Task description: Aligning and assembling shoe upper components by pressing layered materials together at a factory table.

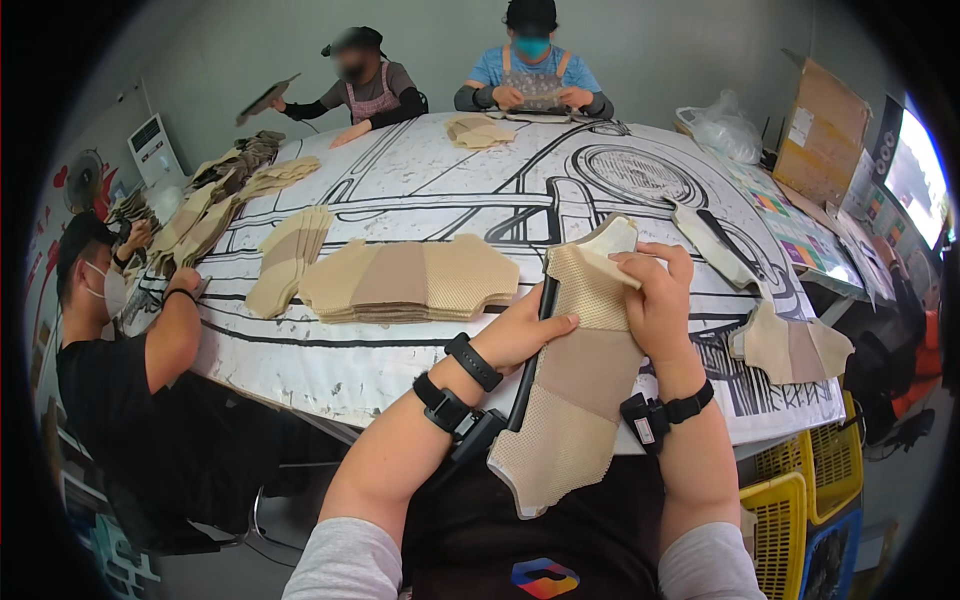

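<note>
A beige mesh fabric panel [570, 410] with a brown middle band hangs tilted in front of me, over the table's near edge. My left hand [525, 328] is closed on its left edge, thumb on the front and fingers hidden behind. Along that edge runs a black strip [528, 372]. Near the panel's top, my right hand [660, 300] pinches the right edge, where a flap is bent over and shows a pale underside. To the left of my hands lies a neat stack of similar panels [395, 280], beside a fanned pile [285, 262].
A printed white cover [400, 215] drapes the table. At right lie another panel [795, 345] and a pale strip-like piece [715, 245]. Yellow crates [775, 530] stand below right. Co-workers sit at left [120, 330] and across [530, 75]. A cardboard box [822, 130] stands far right.
</note>
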The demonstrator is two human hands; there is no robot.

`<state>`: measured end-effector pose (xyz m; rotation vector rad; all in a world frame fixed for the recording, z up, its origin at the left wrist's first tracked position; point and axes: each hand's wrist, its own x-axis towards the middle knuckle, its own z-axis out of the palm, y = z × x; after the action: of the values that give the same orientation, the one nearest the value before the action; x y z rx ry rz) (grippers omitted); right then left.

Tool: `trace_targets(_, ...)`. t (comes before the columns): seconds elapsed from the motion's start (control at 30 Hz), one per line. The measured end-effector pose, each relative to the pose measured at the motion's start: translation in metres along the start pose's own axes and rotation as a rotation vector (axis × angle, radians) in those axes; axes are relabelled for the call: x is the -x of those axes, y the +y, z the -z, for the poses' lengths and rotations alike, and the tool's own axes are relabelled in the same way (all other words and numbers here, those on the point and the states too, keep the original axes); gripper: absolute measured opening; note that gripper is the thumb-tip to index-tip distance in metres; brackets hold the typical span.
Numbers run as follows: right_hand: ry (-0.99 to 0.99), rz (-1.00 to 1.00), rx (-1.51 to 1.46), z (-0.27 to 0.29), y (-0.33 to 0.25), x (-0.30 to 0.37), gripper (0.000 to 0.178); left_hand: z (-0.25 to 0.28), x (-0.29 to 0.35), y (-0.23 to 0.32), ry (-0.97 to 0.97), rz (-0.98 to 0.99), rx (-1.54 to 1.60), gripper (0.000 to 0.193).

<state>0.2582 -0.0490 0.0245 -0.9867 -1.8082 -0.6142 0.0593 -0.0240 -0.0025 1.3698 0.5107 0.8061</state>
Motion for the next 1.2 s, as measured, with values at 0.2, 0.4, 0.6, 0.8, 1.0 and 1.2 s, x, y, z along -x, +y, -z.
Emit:
trace_targets(0.2, 0.096, 0.492, 0.218, 0.007, -0.014, 0.000, 0.025, 0.005, -0.002, -0.001, 0.022, 0.098, 0.100, 0.034)
trace_targets(0.4, 0.179, 0.560, 0.063, 0.006, -0.011, 0.002, 0.030, 0.007, 0.000, 0.003, 0.025, 0.182, -0.008, 0.030)
trace_targets(0.6, 0.162, 0.251, -0.147, -0.001, 0.000, 0.005, 0.027, 0.006, 0.004, 0.005, -0.001, 0.026, -0.170, 0.036)
trace_targets(0.8, 0.224, -0.006, -0.299, -0.003, -0.004, 0.007, 0.024, 0.004, 0.011, 0.007, -0.113, -0.062, -0.051, 0.044)
trace_targets(1.0, -0.028, -0.111, -0.235, 0.015, -0.017, -0.010, 0.034, -0.002, 0.014, 0.009, -0.132, -0.150, -0.124, 0.053)
trace_targets(1.2, -0.109, 0.188, 0.314, 0.023, -0.036, -0.010, 0.021, -0.006, 0.004, -0.002, -0.153, -0.216, -0.188, 0.064)
